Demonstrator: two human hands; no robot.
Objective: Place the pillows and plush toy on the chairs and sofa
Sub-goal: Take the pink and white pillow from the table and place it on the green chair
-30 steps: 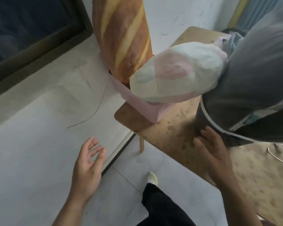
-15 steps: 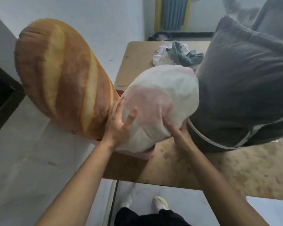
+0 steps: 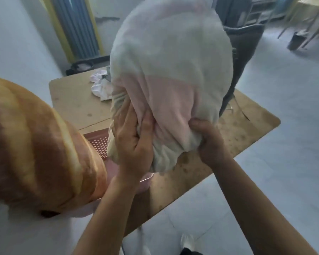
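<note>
A large white-and-pink plush toy is held up in front of me, above the wooden table. My left hand grips its lower left end and my right hand grips its lower right end, bunching the fabric. A long bread-shaped pillow leans at the left, its lower end inside a pink perforated basket. A dark grey pillow stands behind the plush toy, mostly hidden by it.
Crumpled white and grey cloth lies at the table's far side. A white wall runs along the left. Yellow-framed furniture stands at the far right on the pale tiled floor. My shoe shows below the table edge.
Both hands went from empty beside the table to gripping the plush toy, then raised it out of the pink basket. The view has turned to the right.
</note>
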